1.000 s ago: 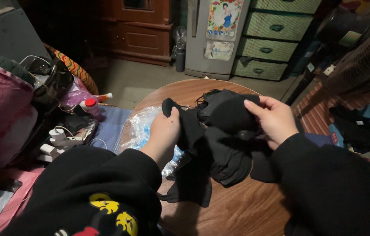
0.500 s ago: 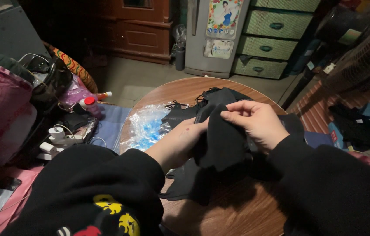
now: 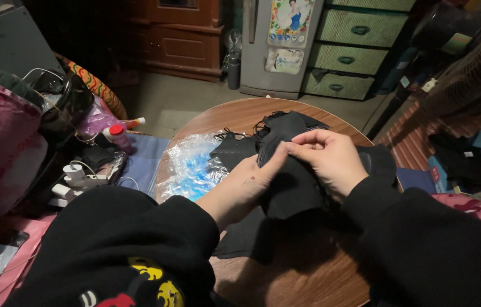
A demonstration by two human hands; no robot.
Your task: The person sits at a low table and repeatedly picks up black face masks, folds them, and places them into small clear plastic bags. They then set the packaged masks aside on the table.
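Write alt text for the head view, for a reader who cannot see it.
Both hands, left hand and right hand, pinch a black cloth piece over a round wooden table. More black cloth pieces and a clear plastic bag lie on it.

A round wooden table (image 3: 286,278) with a reddish-brown, glossy top carries the work. A heap of black fabric pieces (image 3: 286,187) lies across its middle and spreads toward three o'clock, some with thin black straps showing at twelve o'clock. At about ten o'clock a crumpled clear plastic bag (image 3: 192,167) with a blue patch inside rests on the wood, its edge touching the black pile. The near part, around six o'clock, is bare wood.
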